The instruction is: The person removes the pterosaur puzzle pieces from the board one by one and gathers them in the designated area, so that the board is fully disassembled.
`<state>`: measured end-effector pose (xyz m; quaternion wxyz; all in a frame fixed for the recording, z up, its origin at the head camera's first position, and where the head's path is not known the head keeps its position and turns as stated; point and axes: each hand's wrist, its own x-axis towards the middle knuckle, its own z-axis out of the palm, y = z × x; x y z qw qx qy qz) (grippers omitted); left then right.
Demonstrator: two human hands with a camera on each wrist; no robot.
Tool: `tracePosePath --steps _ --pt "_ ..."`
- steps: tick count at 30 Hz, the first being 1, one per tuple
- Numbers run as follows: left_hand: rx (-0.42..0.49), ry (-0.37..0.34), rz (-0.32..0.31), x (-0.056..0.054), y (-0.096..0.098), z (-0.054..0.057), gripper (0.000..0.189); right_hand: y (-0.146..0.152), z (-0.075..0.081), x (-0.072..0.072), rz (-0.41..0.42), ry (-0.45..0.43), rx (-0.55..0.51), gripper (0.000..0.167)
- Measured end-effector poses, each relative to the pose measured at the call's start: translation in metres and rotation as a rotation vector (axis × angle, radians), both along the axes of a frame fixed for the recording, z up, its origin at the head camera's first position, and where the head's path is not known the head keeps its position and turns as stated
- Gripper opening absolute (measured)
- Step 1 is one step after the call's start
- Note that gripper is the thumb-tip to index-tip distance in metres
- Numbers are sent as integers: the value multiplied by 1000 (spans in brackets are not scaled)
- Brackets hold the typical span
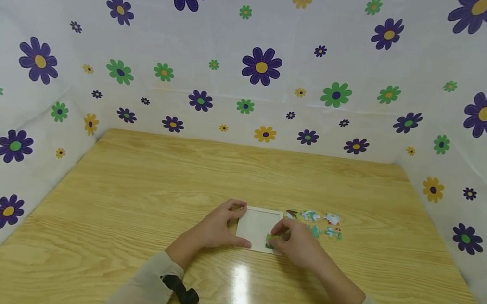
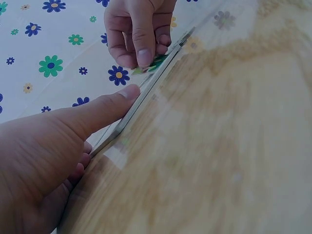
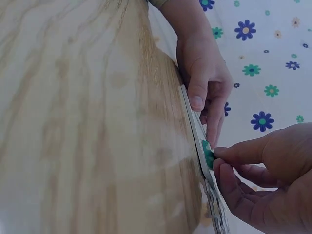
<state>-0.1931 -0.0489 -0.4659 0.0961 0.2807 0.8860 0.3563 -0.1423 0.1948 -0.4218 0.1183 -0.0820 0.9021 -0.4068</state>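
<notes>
A shallow white puzzle tray [image 1: 254, 225] with a raised rim lies flat on the table. My left hand [image 1: 222, 223] grips its left side, the thumb on the near edge and the fingers at the far left corner. Over the tray's near right corner, my right hand [image 1: 298, 243] pinches a green jigsaw piece [image 1: 269, 241] between thumb and fingers. The left wrist view shows that piece [image 2: 157, 63] low over the rim, partly covered by the right fingers. From the right wrist, the green piece [image 3: 208, 155] appears at the fingertips, against the tray.
To the right of the tray lie several loose jigsaw pieces [image 1: 332, 219], some partly behind the right hand. The wood-grain table [image 1: 159, 173] is bounded by a white flower-printed cloth [image 1: 219, 34] at the back and sides. A black wrist strap [image 1: 181, 291] hangs at the left sleeve.
</notes>
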Motion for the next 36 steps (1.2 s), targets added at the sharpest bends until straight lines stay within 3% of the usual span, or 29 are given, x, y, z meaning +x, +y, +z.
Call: tracePosePath --steps 4,9,18,26,36 --pt "-17 10 7 -1 2 -1 102 12 3 1 -7 21 -41 17" --pt "-36 4 7 -1 1 -2 104 35 1 1 38 -32 -165 28" --pt "-27 -6 3 -1 -1 -2 104 72 -2 13 -14 -119 -305 32" --pt "0 -16 6 2 1 -1 102 102 -2 19 -75 -156 -316 35" --pt "-4 -6 5 -1 0 -4 105 123 4 22 -73 -171 -242 33"
